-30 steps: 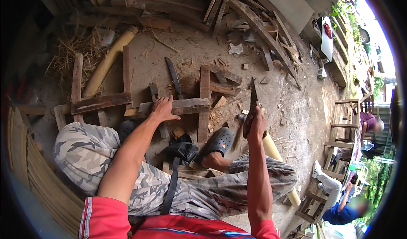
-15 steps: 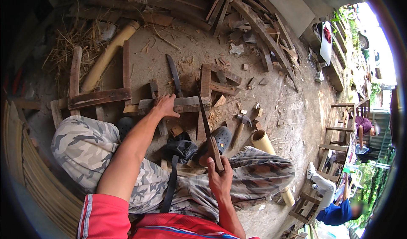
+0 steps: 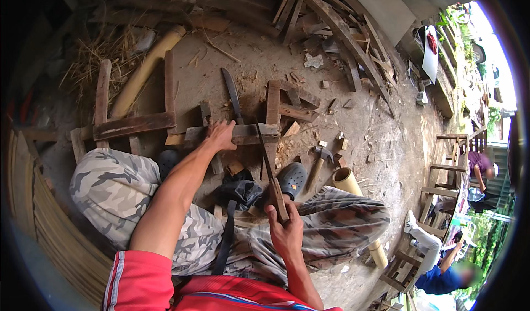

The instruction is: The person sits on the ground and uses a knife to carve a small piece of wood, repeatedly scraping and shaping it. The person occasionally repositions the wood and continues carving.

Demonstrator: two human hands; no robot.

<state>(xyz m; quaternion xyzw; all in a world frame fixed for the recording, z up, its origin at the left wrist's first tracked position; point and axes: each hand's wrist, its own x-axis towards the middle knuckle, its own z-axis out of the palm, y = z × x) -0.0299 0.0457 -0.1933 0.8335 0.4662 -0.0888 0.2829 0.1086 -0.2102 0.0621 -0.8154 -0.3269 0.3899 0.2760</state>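
Observation:
My right hand point(image 3: 287, 235) is closed around the wooden handle point(image 3: 280, 203) of a handsaw. Its narrow dark blade point(image 3: 266, 159) points away from me and crosses a squared piece of wood point(image 3: 249, 135) near that piece's right end. My left hand point(image 3: 222, 136) grips the same wood left of the blade, fingers over its far edge and thumb toward the saw. The wood's right end meets a longer upright-looking board point(image 3: 273, 102). Whether the blade has entered the wood I cannot tell. Just beyond my left hand lies a long dark-bladed knife point(image 3: 231, 90).
A hammer point(image 3: 318, 165) and bamboo tube point(image 3: 346, 181) lie right of my clogged foot point(image 3: 292, 179). A wooden frame point(image 3: 134, 125) and a bamboo pole point(image 3: 146, 71) are at left. Scrap planks point(image 3: 348, 40) pile up beyond. Two people point(image 3: 441, 275) are at far right.
The saw has drawn back slightly toward me across the wood. My left hand keeps its grip on the wood. The whole view has shifted a little.

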